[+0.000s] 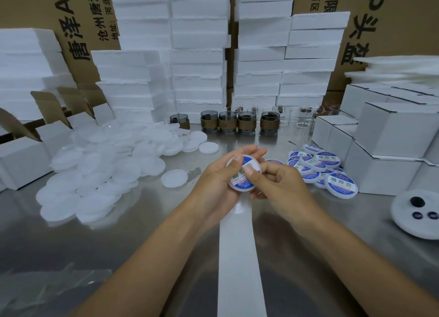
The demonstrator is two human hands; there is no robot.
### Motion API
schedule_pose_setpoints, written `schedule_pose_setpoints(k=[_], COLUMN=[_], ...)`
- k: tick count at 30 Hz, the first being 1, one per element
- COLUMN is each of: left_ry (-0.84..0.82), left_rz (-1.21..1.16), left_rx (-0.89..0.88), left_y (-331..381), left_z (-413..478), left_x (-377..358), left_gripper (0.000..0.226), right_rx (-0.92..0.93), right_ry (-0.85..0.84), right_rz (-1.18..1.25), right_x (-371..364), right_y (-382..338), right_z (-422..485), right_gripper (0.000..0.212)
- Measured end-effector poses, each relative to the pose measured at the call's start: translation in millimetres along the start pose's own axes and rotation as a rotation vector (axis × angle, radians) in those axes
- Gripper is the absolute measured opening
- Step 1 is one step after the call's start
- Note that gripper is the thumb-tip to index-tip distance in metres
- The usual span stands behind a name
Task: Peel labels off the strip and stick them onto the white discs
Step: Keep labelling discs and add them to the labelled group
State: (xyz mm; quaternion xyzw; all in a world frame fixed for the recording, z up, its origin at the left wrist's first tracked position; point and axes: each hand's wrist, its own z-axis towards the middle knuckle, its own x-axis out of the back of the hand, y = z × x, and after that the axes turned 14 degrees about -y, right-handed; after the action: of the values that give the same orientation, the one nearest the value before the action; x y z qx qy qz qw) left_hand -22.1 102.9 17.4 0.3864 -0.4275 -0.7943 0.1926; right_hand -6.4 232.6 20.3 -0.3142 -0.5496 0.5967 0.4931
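Steel table (147, 221), seen from the head camera. At its centre the left hand (218, 181) cradles one white disc (241, 183) above the surface, fingers curled behind it and thumb laid across its face. The right hand (280, 186) pinches the same disc from the right side, its thumb pressed on the blue-and-white label (248, 162), which covers the disc's face. Both forearms reach in from the near edge, and the wrists angle toward each other. Between the forearms the white strip (237, 257) runs from under the hands to the near edge. Bare steel flanks the strip on both sides. A pile of unlabelled discs (102, 169) fills the left side, with two loose discs (174, 178) lying between the pile and the hands. Labelled discs (318, 169) lie in a heap just right of the hands, against white cartons (384, 150) at the right edge. Dark cups (247, 124) and clear glasses (304, 117) line the far edge before stacked foam blocks (197, 55).
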Motion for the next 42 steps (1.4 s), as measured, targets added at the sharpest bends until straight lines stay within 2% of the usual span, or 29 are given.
schedule_pose_setpoints(k=[2, 7, 10, 14, 16, 20, 25, 32, 36, 39, 42], left_ry=[-0.002, 0.016, 0.084, 0.206, 0.252, 0.237, 0.213, 0.224, 0.246, 0.369, 0.562], left_rz=[-0.024, -0.019, 0.129, 0.409, 0.458, 0.489, 0.512, 0.440, 0.448, 0.403, 0.431], left_rx=[-0.016, -0.012, 0.016, 0.024, 0.005, 0.015, 0.018, 0.046, 0.069, 0.068, 0.026], left_y=[0, 0, -2, -9, -9, -8, -10, -5, -2, 3, 10], left_z=[0, 1, 0, -2, -2, -1, -2, -3, -3, 0, 1], left_x=[-1, 0, 1, 7, 8, 7, 1, 2, 3, 5, 19], left_gripper=[0.028, 0.030, 0.028, 0.018, 0.013, 0.013, 0.030, 0.015, 0.019, 0.017, 0.017], right_rx=[0.014, 0.004, 0.021, 0.027, 0.041, 0.023, 0.020, 0.034, 0.025, -0.011, -0.070], right_ry=[-0.027, -0.043, 0.011, 0.169, 0.211, 0.272, 0.291, 0.265, 0.263, 0.362, 0.522], right_rz=[0.033, 0.052, 0.084, 0.089, 0.077, 0.019, 0.029, -0.001, 0.002, 0.007, 0.144], right_x=[-1, -3, -3, 1, 3, 5, 5, 5, 9, 23, 48], right_y=[0, 1, 1, 2, 1, 3, 3, 3, 2, 2, 6], right_z=[-1, -1, -1, 1, 2, 4, 4, 3, 2, 6, 8], right_gripper=[0.007, 0.014, 0.009, 0.009, 0.008, 0.012, 0.013, 0.008, 0.005, 0.007, 0.007])
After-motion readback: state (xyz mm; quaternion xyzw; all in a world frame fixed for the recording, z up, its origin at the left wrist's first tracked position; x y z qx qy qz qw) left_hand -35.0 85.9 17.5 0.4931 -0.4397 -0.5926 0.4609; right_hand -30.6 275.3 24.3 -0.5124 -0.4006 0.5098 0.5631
